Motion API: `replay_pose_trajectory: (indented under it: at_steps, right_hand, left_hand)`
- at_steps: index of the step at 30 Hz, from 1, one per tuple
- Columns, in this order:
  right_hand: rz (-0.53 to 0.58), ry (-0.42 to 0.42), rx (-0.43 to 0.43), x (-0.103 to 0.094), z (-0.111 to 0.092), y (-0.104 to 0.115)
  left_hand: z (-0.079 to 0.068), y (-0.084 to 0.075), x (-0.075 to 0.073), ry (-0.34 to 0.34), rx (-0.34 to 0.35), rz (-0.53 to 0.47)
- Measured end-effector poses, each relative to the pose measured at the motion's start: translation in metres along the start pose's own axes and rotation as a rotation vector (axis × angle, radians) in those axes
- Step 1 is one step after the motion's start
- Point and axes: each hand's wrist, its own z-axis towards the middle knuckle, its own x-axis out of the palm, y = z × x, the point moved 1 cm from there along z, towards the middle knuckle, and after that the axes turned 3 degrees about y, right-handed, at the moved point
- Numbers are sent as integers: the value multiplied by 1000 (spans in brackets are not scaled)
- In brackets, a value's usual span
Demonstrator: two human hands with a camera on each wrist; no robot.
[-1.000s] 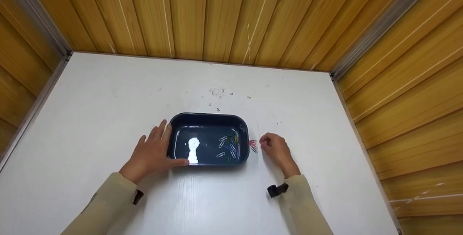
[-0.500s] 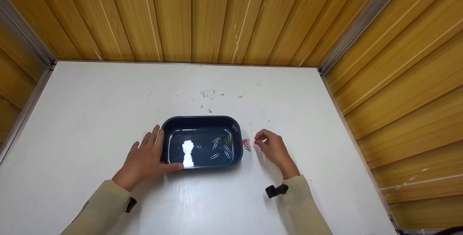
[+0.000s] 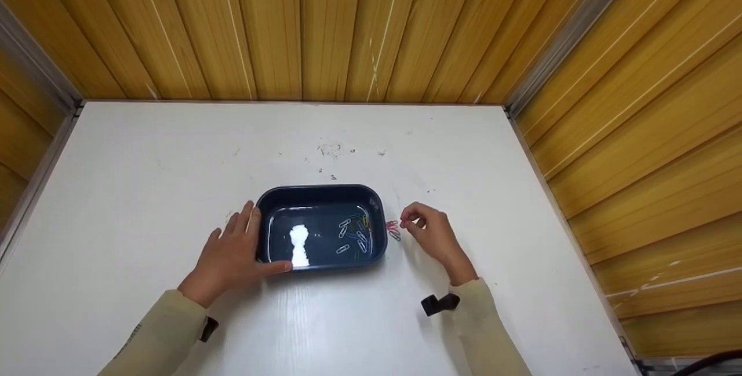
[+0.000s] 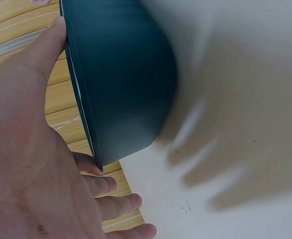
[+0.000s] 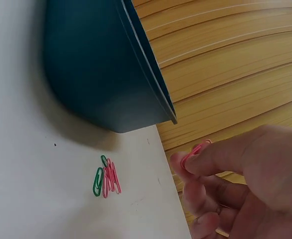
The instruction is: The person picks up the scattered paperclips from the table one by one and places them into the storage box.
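A dark blue rectangular tray (image 3: 316, 267) stands on the white table with several coloured paper clips (image 3: 360, 236) inside, toward its right end. My left hand (image 3: 229, 257) rests against the tray's left end, fingers straight along the side and thumb on the front rim. Just right of the tray, my right hand (image 3: 432, 232) pinches a pink paper clip (image 5: 197, 152) between thumb and index finger, raised above the table. On the table below lies a small group of pink paper clips (image 5: 112, 179) beside green paper clips (image 5: 98, 181).
Wood-patterned panels (image 3: 324, 28) stand behind the white table (image 3: 151, 179) and at both sides. Dark smudges (image 3: 330, 150) mark the surface behind the tray. A black cable (image 3: 710, 360) shows at the lower right corner.
My right hand, pinching the pink paper clip, has risen a little and come nearer the tray. The head view has shifted slightly. My left hand keeps its place on the tray.
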Motion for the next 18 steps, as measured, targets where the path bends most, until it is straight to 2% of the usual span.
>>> replay_pose_trajectory:
  at_steps: [8,18]
  right_hand:
    - [23,-11,-25,3,1,7]
    - [24,-31,-54,9,2,19]
  left_hand:
    - [1,2,1,-1,14,-2]
    - [2,4,0,-35,32,15]
